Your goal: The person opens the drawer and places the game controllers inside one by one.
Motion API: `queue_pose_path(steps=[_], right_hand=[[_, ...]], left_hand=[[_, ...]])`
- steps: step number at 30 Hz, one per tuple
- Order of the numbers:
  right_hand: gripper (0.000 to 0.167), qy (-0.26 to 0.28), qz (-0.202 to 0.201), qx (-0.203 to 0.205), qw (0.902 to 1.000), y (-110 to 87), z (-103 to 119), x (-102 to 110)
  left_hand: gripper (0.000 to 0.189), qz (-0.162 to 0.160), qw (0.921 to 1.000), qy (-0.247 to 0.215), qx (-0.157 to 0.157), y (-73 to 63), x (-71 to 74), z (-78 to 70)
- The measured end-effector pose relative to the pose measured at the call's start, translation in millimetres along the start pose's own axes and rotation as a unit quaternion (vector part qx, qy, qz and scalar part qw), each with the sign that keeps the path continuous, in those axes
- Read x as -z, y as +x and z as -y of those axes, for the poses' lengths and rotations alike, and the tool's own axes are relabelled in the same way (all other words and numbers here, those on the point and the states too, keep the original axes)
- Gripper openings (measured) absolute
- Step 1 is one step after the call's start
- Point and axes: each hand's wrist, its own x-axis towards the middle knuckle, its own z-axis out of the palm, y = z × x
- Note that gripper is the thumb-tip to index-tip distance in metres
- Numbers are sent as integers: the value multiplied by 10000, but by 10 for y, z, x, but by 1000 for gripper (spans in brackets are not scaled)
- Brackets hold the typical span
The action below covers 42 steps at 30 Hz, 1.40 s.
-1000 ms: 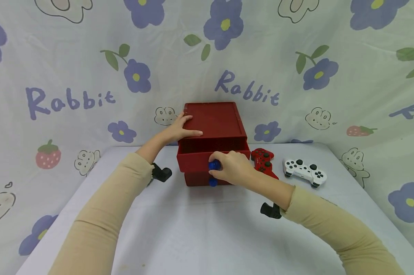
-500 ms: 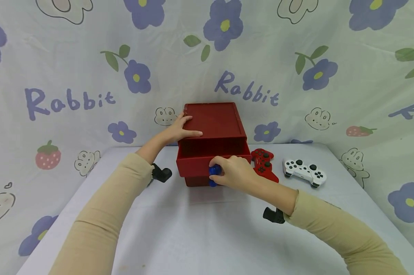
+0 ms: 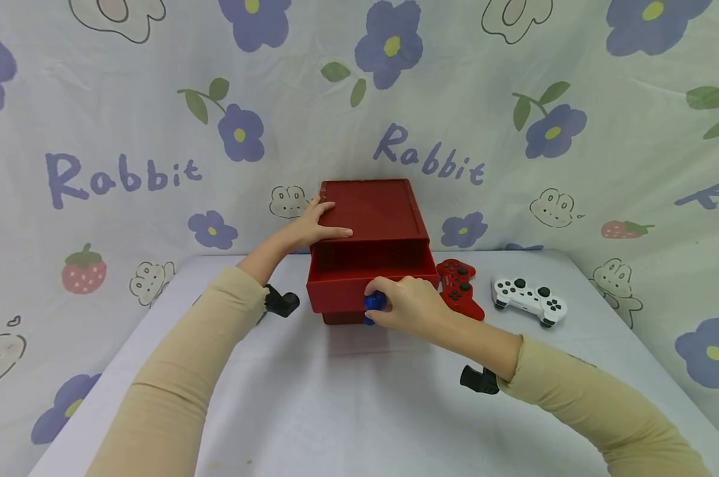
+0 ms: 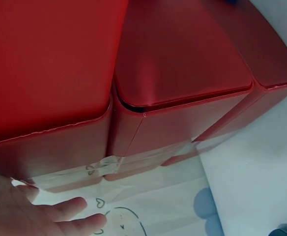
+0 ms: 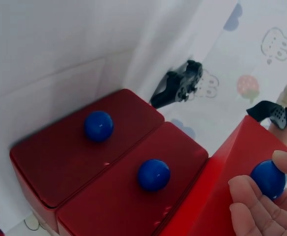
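left hand (image 3: 311,224): spread, laid on left edge of cabinet (image 3: 374,209) top, without a grip | right hand (image 3: 411,306): curled, pinching blue knob (image 3: 375,301) | top drawer (image 3: 338,296): pulled partway out of cabinet front | red gamepad (image 3: 456,286): just right of cabinet, near white gamepad (image 3: 529,297)

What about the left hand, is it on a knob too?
No, the left hand rests on the top-left edge of the red cabinet, while the right hand pinches a blue knob.
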Motion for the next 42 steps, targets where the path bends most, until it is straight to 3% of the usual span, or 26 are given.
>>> queue_pose_path(steps=[17,42], right_hand=[[26,-128,-141,196,9996,-109,52,6],[28,-105,138,138,9998,-269,194,14]], left_hand=[[83,3,9999,109,-68,-7,6,-19],[83,72,9999,143,-40,0,25,20]])
